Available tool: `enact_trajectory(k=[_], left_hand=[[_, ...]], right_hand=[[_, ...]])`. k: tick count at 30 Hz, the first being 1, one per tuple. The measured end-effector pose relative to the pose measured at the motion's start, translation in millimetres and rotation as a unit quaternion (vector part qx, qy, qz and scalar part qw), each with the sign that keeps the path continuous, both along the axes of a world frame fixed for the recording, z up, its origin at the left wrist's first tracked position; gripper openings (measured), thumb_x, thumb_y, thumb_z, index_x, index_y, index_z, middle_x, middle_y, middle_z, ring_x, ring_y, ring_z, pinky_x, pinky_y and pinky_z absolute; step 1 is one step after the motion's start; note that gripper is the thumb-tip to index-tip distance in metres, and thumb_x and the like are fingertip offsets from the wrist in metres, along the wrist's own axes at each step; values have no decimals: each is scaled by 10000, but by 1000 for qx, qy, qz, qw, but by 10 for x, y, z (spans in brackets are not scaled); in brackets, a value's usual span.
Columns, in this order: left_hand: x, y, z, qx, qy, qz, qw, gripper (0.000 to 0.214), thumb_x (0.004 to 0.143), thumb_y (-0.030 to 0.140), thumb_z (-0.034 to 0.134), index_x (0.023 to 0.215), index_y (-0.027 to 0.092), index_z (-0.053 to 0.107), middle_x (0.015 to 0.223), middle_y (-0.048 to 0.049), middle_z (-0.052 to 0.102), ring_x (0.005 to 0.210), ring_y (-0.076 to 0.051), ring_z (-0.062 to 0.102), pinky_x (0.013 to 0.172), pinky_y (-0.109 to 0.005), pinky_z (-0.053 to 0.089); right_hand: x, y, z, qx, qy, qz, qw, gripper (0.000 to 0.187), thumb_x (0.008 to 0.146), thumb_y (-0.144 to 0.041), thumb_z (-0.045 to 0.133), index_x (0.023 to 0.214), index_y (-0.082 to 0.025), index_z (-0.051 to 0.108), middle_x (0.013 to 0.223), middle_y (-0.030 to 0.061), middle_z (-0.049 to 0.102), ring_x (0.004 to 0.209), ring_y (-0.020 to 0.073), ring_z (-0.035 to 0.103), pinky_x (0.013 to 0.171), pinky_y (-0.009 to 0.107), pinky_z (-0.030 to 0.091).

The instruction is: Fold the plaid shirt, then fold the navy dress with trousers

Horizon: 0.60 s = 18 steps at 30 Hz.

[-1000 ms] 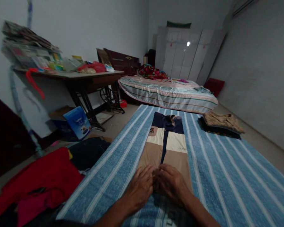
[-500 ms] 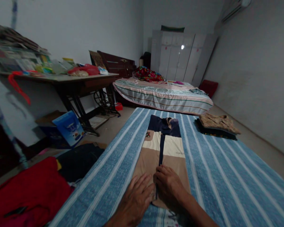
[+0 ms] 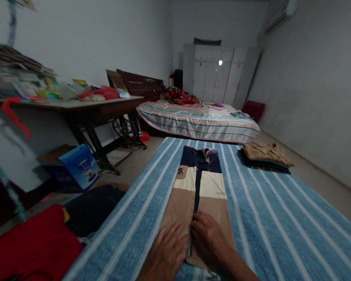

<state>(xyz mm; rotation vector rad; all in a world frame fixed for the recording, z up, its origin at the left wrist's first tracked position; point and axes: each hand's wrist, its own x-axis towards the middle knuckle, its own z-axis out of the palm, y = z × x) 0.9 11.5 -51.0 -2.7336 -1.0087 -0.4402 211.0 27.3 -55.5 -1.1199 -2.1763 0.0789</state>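
A collared shirt [image 3: 212, 183] in navy, cream and brown lies folded into a narrow strip on a blue-and-white striped cloth [image 3: 251, 218]. Its collar points away from me, and a dark front band runs down its middle. My left hand [image 3: 170, 249] rests flat on the lower left of the brown part, fingers outstretched. On the other side of the band, my right hand [image 3: 209, 238] has its fingers curled and pressed together at the band's edge, gripping the fabric. The right fingertips are partly hidden. The shirt's bottom edge shows between and below the hands.
Folded clothes [image 3: 266, 156] are stacked at the far right of the striped surface. Red clothing [image 3: 32, 242] and dark clothing [image 3: 93, 207] lie at the left. Beyond are a cluttered sewing-machine table [image 3: 105, 102], a blue box [image 3: 82, 166] and another bed [image 3: 193, 125].
The view has tilted slightly, so everything near me sits a little lower in the picture. Both hands stay at nearly the same places on the shirt.
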Motion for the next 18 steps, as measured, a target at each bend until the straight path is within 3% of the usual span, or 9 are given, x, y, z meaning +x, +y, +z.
enact_trajectory(k=[11,18], left_hand=[[-48,40,-106,32,-11,-13,999,492,839,207,496,1322,287,443,1391,-14,466,1266,-203,423,1058,-379,347],[-43,34,-122,35,-24,-13,999,455,854,216,470,1305,272,464,1385,-22,473,1272,-197,414,1063,-371,343]], right_hand=[[-6,-35,73,-18,4,-3,1000,191,820,-108,497,946,-209,599,1070,62,608,1029,187,541,918,329,439],[-8,-35,24,-20,-4,-5,1000,193,828,-118,487,962,-202,597,1079,79,599,1018,199,537,905,352,438]])
